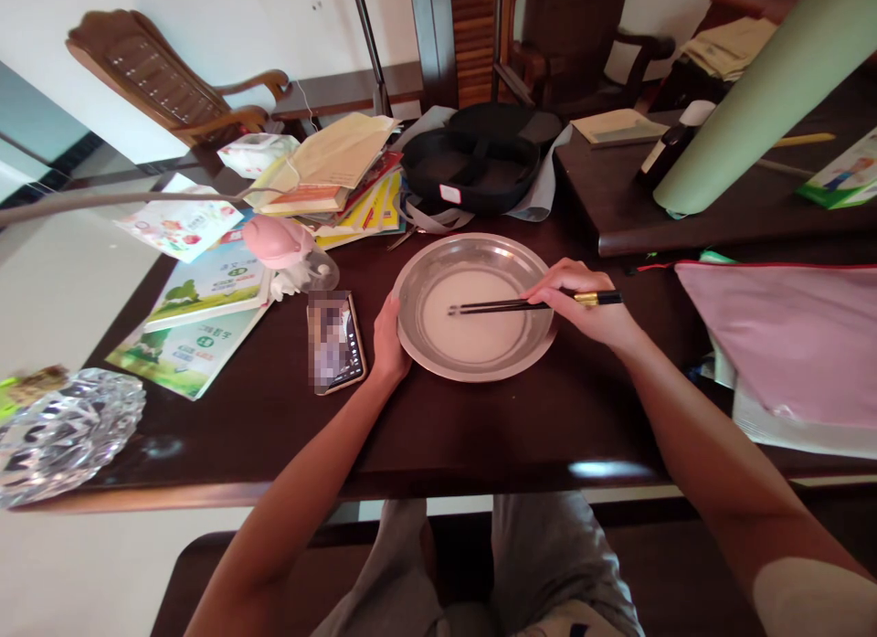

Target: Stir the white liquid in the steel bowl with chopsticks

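Note:
A round metal basin (476,367) rests on the dark table in front of me, with a whitish liquid (472,331) in its bottom. My left hand (390,340) grips the basin's left rim; its fingertips are partly hidden. Black chopsticks (500,305) with gold bands and dark ends are pinched in my right hand (582,299), over the right rim. Their tips point left and reach down to the liquid near the middle of the basin. A phone (353,345) with a partly blurred screen lies just left of my left hand.
Behind the phone is a pink-lidded bottle (278,244), near booklets (212,285) and a stack of books (329,175). An open black case (472,166) sits behind the basin. A glass dish (75,427) stands far left, a pink pouch (787,335) right, and a green cylinder (760,98) back right.

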A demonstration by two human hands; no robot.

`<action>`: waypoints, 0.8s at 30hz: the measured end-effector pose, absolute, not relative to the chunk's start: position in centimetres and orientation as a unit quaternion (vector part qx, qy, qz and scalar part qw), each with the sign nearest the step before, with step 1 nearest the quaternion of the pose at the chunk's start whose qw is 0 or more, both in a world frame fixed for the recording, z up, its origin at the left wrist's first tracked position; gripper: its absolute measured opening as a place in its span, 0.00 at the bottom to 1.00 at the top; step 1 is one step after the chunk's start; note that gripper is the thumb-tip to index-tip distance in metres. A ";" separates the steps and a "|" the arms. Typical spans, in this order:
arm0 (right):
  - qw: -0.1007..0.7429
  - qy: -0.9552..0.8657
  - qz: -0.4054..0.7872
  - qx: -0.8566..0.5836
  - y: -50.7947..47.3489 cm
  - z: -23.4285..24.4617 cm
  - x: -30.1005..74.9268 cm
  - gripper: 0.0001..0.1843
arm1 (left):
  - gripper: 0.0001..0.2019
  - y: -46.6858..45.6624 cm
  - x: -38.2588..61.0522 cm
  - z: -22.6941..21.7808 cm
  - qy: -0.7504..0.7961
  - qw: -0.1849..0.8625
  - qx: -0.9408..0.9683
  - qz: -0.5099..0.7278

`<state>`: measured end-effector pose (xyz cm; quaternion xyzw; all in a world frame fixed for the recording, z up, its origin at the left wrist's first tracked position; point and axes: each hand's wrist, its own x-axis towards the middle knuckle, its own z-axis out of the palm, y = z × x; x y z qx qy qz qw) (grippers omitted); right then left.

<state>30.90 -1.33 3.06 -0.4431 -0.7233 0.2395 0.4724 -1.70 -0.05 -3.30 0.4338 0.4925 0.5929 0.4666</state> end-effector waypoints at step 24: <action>0.535 -0.680 0.273 -0.421 -1.5 3.6 32.1 0.32 | 0.26 0.1 -1.8 -3.7 0.491 0.475 0.424 0.595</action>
